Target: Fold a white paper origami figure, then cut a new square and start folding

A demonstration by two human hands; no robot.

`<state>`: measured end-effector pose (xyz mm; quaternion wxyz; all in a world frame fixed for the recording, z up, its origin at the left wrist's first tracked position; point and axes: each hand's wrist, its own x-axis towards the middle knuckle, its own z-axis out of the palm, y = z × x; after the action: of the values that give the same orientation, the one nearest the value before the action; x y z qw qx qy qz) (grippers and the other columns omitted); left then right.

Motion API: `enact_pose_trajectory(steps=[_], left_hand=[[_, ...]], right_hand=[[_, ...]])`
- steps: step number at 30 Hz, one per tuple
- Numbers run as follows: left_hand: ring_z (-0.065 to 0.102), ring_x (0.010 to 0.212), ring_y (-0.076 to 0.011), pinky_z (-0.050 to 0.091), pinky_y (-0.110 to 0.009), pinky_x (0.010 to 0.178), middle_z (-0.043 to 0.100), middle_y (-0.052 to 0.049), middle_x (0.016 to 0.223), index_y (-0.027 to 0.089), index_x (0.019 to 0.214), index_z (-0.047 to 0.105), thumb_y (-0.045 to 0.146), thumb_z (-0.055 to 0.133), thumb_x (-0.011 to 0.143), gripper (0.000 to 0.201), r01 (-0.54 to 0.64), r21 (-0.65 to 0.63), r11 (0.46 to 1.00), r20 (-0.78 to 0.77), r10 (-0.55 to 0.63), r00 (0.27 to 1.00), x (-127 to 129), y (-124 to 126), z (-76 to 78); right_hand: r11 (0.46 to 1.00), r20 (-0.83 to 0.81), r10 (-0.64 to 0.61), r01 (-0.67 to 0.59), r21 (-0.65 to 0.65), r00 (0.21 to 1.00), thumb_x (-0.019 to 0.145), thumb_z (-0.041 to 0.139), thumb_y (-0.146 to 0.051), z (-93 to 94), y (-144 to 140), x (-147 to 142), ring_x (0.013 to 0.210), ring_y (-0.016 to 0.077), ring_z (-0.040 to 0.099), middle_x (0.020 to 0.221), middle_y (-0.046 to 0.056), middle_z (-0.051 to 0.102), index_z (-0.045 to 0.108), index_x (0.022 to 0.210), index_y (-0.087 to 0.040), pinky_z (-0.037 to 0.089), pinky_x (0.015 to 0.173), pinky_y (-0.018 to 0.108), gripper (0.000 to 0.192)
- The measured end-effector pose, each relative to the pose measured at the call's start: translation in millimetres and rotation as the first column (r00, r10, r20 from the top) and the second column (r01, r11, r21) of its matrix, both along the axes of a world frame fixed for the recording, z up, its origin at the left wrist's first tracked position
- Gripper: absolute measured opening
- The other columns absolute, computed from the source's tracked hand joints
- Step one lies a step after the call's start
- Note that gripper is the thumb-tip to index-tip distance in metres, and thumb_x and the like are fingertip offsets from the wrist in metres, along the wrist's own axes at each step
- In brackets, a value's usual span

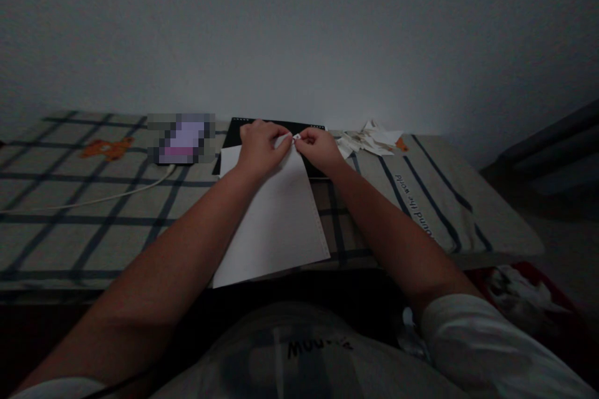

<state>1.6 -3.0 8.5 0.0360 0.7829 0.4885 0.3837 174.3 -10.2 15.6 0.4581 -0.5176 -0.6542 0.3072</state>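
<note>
Left hand (259, 144): we pinch the paper sheet's (276, 218) far edge.
Right hand (318, 146): same grip, fingertips meeting.
Room: bare checked bed (70, 212) leftward.

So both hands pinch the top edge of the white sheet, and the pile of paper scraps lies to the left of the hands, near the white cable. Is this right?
Not quite. The head view shows the left hand and right hand pinching the top edge of the white sheet, but the paper scraps lie to the right of the hands. The white cable is on the left.
</note>
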Motion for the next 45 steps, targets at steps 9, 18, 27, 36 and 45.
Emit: enact_pose_trajectory(steps=[9,18,27,36,45], left_hand=[[0.063,0.108,-0.0311,0.040,-0.056,0.110,0.079,-0.008,0.101,0.026,0.093,0.076,0.047,0.061,0.098,0.026,0.037,-0.003,0.999,-0.014,-0.037,0.999,-2,3,0.5],[0.063,0.110,-0.0315,0.039,-0.058,0.111,0.079,-0.008,0.102,0.027,0.094,0.078,0.048,0.053,0.104,0.034,0.031,-0.010,0.999,-0.025,-0.031,0.999,-2,4,-2.0],[0.061,0.115,-0.0340,0.037,-0.056,0.109,0.078,-0.010,0.107,0.024,0.099,0.075,0.042,0.059,0.099,0.025,0.003,-0.039,0.999,-0.079,-0.006,0.997,0,1,1.0],[0.059,0.117,-0.0325,0.037,-0.053,0.109,0.077,-0.011,0.110,0.022,0.104,0.075,0.041,0.051,0.105,0.030,-0.023,-0.055,0.998,-0.162,0.014,0.987,2,-6,7.0],[0.059,0.117,-0.0319,0.038,-0.053,0.110,0.078,-0.010,0.111,0.022,0.107,0.076,0.045,0.049,0.109,0.035,-0.047,-0.041,0.998,-0.183,0.039,0.982,1,-3,4.7]], right_hand=[[1.000,-0.032,-0.011,0.012,0.023,0.999,0.084,0.069,-0.025,-3.6,3,0,0.072,0.0154,0.055,0.069,-0.004,0.059,0.057,0.071,-0.025,0.042,0.071,0.029,0.018],[1.000,-0.050,0.002,-0.002,-0.004,0.999,0.086,0.071,-0.025,0.7,2,1,0.074,0.0166,0.058,0.073,-0.001,0.066,0.063,0.073,-0.024,0.045,0.073,0.029,0.015],[0.999,-0.060,0.011,-0.013,-0.034,0.998,0.087,0.069,-0.022,-1.9,6,5,0.071,0.0155,0.058,0.069,-0.003,0.064,0.062,0.067,-0.022,0.044,0.074,0.030,0.021],[0.996,-0.075,0.013,-0.019,-0.086,0.997,0.089,0.065,-0.022,-8.8,14,9,0.063,0.0132,0.054,0.066,-0.002,0.066,0.065,0.065,-0.021,0.041,0.067,0.028,0.024],[0.998,-0.060,0.004,-0.007,-0.061,0.998,0.089,0.069,-0.033,-9.3,13,8,0.068,0.0137,0.057,0.072,-0.001,0.069,0.064,0.071,-0.021,0.046,0.070,0.028,0.022]])
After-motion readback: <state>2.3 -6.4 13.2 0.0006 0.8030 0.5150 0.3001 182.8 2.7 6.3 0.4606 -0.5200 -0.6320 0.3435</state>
